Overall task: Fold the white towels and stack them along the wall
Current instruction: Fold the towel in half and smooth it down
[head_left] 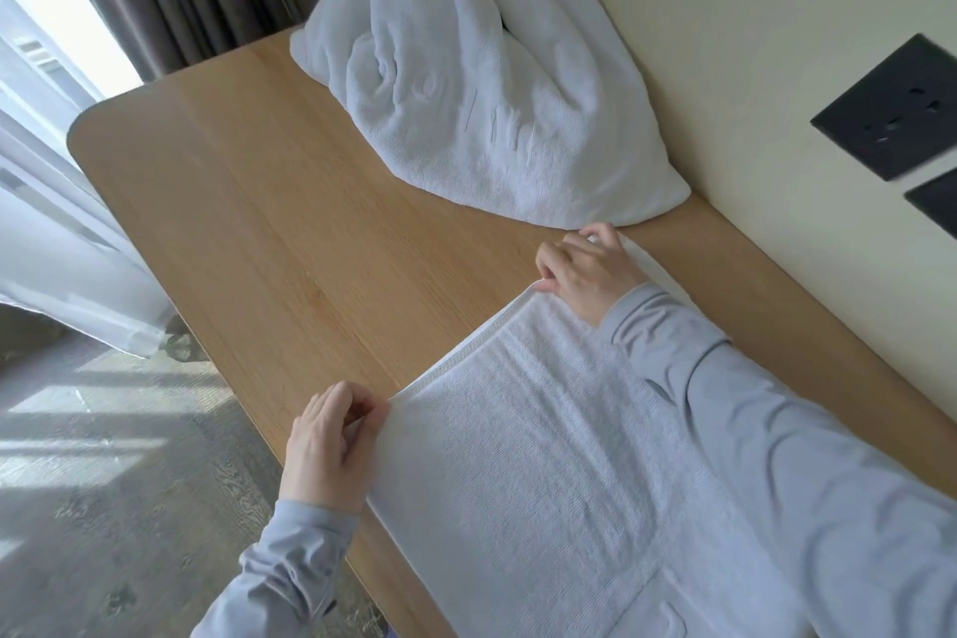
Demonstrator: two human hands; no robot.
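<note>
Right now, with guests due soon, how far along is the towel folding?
Done: no folded stack in view. In hand: one towel lies flat on the table, left hand and right hand pinching its far corners. Left: the crumpled pile by the wall, plus stacking.

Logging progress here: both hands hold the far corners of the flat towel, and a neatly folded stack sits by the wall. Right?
Not quite. The head view shows the towel pile by the wall is a crumpled, unfolded heap, not a neat stack. The rest holds: the left hand and right hand each grip a far corner of the flat towel.
</note>
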